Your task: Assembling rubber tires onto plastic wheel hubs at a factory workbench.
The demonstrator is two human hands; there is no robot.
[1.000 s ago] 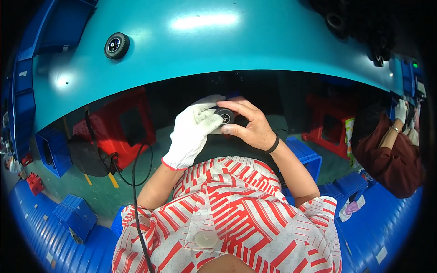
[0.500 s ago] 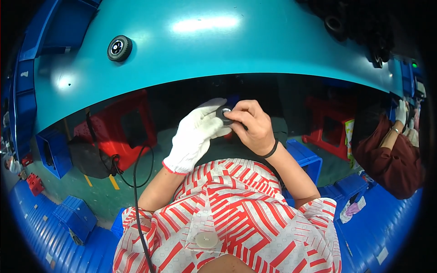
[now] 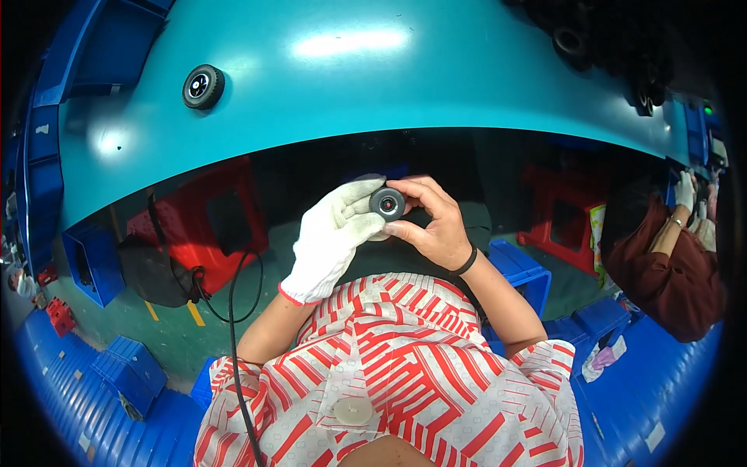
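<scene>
Between my two hands I hold a small black toy wheel (image 3: 387, 204) with a light ring and a reddish centre, its face turned up toward me. My left hand (image 3: 336, 226), in a white knit glove, grips its left side with thumb and fingers. My bare right hand (image 3: 437, 222), a black band at the wrist, pinches the right rim between thumb and fingers. Another black wheel with a silver-and-black hub (image 3: 203, 86) stands apart on the teal table (image 3: 405, 86), at the left.
A dark heap of wheels (image 3: 615, 50) lies at the table's far right. Red stools (image 3: 210, 214) and blue crates (image 3: 93, 261) stand below the table edge. A black cable (image 3: 232, 335) hangs at my left. A co-worker's maroon sleeve (image 3: 661, 265) is at the right.
My right fingers have moved off the wheel's face to its right rim, leaving the face showing. The wheel has turned more toward me. The wheel on the table looks nearly unmoved.
</scene>
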